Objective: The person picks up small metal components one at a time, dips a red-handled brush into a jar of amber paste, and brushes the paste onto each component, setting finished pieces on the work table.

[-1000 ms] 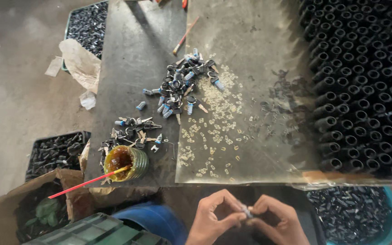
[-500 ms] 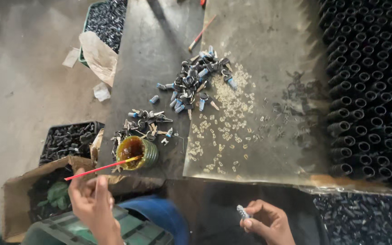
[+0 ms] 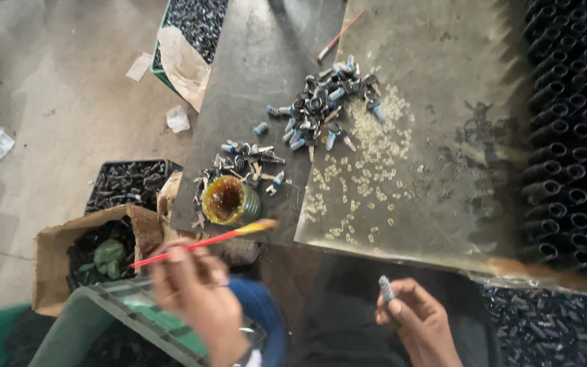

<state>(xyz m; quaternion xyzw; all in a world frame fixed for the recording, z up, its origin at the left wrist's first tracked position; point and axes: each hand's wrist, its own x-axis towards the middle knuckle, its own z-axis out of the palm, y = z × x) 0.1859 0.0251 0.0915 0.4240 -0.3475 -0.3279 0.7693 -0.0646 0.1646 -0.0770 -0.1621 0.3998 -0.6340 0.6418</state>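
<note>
Pinched upright in my right hand (image 3: pixel 421 325): small grey cylinder (image 3: pixel 386 288), light, stiff; left hand (image 3: pixel 195 292) grips thin red brush (image 3: pixel 202 242) mid-handle.

A cardboard box (image 3: pixel 52 261) holds what looks like green scrap, near a crumpled paper (image 3: pixel 177 119).

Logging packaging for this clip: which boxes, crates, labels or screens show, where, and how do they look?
Cardboard box: floor, lower left, brown, open, dark contents.
Black crate: beside the table's left edge, rectangular, full of dark parts.
Green crate: bottom left, under the left hand.
Labels, screens: none visible.
</note>
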